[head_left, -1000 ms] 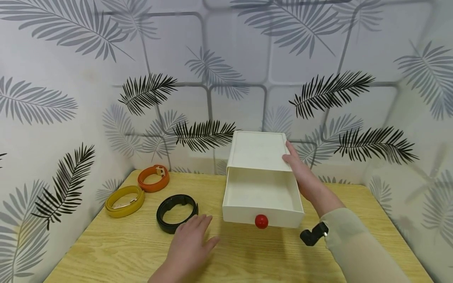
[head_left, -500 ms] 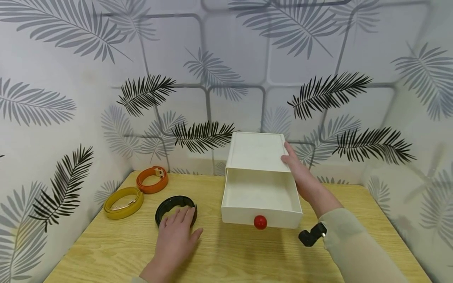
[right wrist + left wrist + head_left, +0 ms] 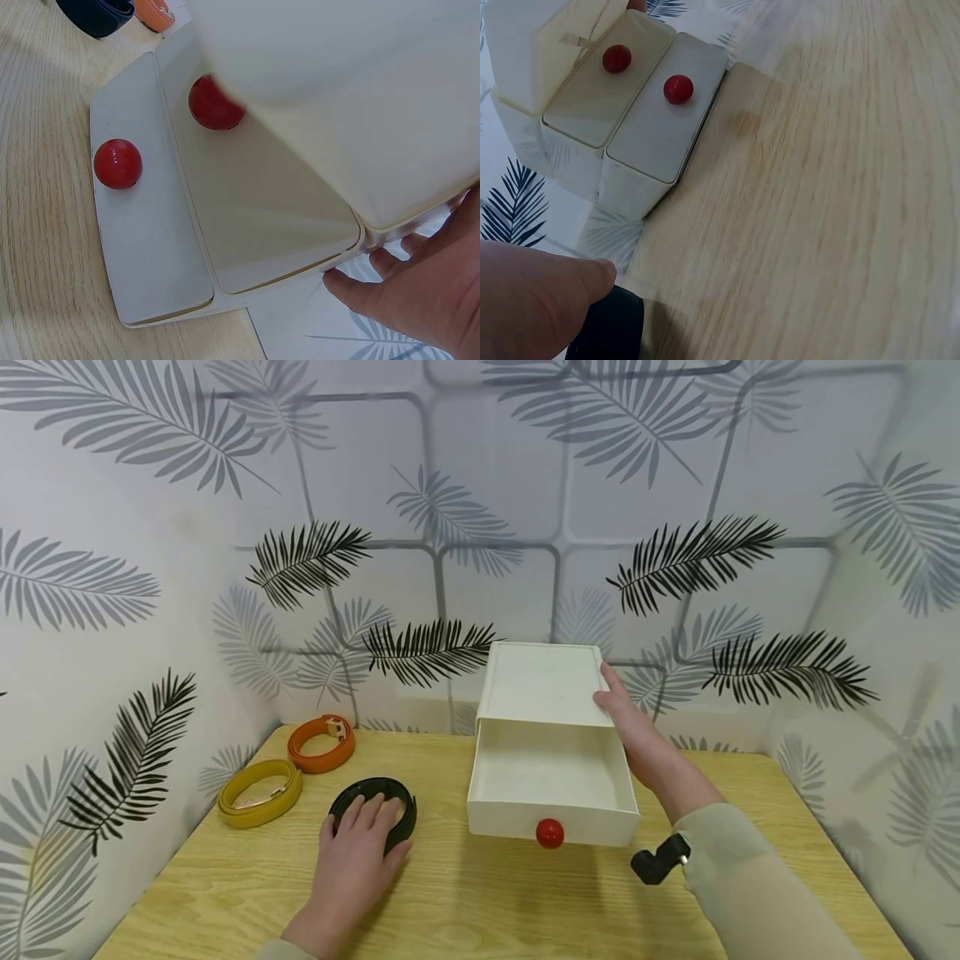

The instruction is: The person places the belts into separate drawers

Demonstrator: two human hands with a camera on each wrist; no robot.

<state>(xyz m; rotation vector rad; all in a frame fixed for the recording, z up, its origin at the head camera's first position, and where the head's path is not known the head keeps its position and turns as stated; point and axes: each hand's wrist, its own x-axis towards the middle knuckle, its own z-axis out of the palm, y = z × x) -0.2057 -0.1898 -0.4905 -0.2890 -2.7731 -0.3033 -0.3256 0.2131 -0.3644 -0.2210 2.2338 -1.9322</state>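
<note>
Three drawers fill the white cabinet (image 3: 547,681) on the counter (image 3: 435,893). The top drawer (image 3: 555,768) is pulled out toward me, its red knob (image 3: 550,833) foremost and its bare white floor and inner walls showing. Below it, the middle drawer (image 3: 255,195) and the bottom drawer (image 3: 150,247) sit pushed in flush, each with a red knob; their fronts hide whatever is inside. My right hand (image 3: 630,722) rests on the cabinet's right side, unclenched, fingers straight against it. My left hand (image 3: 348,864) is loose, fingers lying across the coiled black belt (image 3: 408,822), thumb spread aside. That belt lies left of the cabinet. Farther left are the coiled yellow belt (image 3: 255,817), a metal buckle within its ring, and the orange belt (image 3: 322,764), just beside each other.
</note>
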